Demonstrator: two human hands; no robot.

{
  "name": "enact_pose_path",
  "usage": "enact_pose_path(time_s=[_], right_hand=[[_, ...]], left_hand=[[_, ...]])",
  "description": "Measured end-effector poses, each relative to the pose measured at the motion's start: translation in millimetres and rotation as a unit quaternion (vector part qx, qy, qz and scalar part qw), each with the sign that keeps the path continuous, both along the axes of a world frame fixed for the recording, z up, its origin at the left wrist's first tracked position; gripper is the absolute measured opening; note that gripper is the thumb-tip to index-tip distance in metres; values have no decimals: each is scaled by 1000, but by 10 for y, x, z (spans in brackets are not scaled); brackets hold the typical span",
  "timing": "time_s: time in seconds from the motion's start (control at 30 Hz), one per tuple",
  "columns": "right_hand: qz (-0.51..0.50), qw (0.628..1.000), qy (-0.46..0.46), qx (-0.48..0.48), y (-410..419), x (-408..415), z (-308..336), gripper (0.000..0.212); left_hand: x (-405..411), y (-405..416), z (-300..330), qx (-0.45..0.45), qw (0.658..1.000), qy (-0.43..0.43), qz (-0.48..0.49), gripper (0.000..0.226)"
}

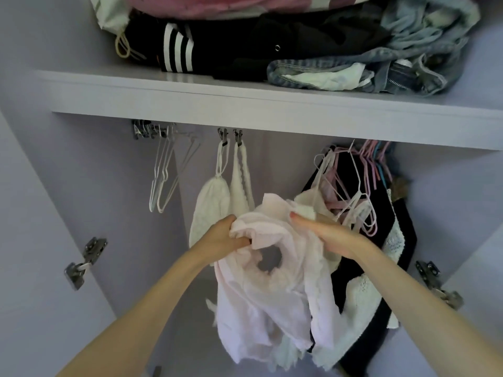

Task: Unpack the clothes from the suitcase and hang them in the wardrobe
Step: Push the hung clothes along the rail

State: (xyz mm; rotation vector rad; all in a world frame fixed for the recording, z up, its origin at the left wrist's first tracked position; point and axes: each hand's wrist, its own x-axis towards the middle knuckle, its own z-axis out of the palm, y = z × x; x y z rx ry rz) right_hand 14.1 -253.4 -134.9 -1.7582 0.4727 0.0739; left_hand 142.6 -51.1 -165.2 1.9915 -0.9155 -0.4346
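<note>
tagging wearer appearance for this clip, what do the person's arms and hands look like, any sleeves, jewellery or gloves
Both forearms are bare up to the bottom frame edge: no sleeves, gloves, watch or bracelets in view. The left hand shows no rings on the parts that are visible. The right hand has reddish-pink polish on the one nail that shows, and no rings visible. The other fingers are partly hidden by fabric, so their nails cannot be checked.
</note>
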Motion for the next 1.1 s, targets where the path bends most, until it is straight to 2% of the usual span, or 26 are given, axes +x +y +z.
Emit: enact_pose_path(time_s=[0.07, 0.13, 0.2, 0.27, 0.3, 0.37, 0.43, 0.5, 0.57, 0.6, 0.63, 0.7, 0.77, 0.83, 0.9, 1.0, 1.03, 1.1], right_hand=[[-29, 992, -5, -123, 48, 27, -60, 94], [15, 985, -27, -170, 98, 77, -64, 94], [118, 969, 5, -216, 183, 136, -49, 70], [158, 948, 35, -273, 261, 213, -89, 28], [152, 941, 29, -302, 313, 242, -106, 8], [112, 928, -14, -355, 360, 307, -176, 16], [54, 927, -72, -365, 423, 349, -211, 14], [34, 901, -142, -408, 538, 389, -157, 5], [31, 863, -195, -464, 631, 456, -96, 9], [21, 847, -213, -486, 654, 488, -62, 12], [10, 834, -226, -504, 666, 519, -40, 15], [-15, 821, -225, -525, 653, 554, -30, 23], [-52, 832, -214, -508, 626, 595, -51, 31], [-103, 855, -209, -463, 581, 640, -61, 35], [-160, 869, -199, -425, 493, 661, -44, 35], [-194, 867, -175, -424, 381, 636, -56, 33], [-203, 867, -171, -421, 357, 618, -60, 33], [-215, 873, -175, -402, 313, 590, -54, 33]], left_hand=[[-24, -66, 82, 26, 997, 55, -48, 31], [-31, -91, 145, 33, 986, 137, -90, 35], [-39, -102, 193, 14, 976, 186, -113, 35], [-77, -94, 257, 16, 974, 185, -131, 20], [-84, -76, 285, 28, 976, 171, -133, 16], [-42, -16, 280, 83, 983, 99, -129, 17], [35, 51, 189, 174, 980, -33, -95, 12], [78, 107, 63, 215, 965, -148, 6, 6], [105, 185, -35, 179, 951, -214, 136, 15], [119, 231, -59, 148, 948, -220, 176, 20], [150, 284, -86, 115, 952, -211, 191, 22], [216, 373, -120, 83, 968, -177, 158, 19], [233, 450, -131, 84, 984, -123, 93, 17], [196, 527, -153, 94, 994, -18, 44, 13], [153, 613, -171, 107, 990, 91, 16, 21], [180, 722, -223, 66, 958, 274, -47, 28], [201, 740, -243, 51, 951, 298, -68, 27], [220, 748, -272, 61, 952, 286, -96, 28]])
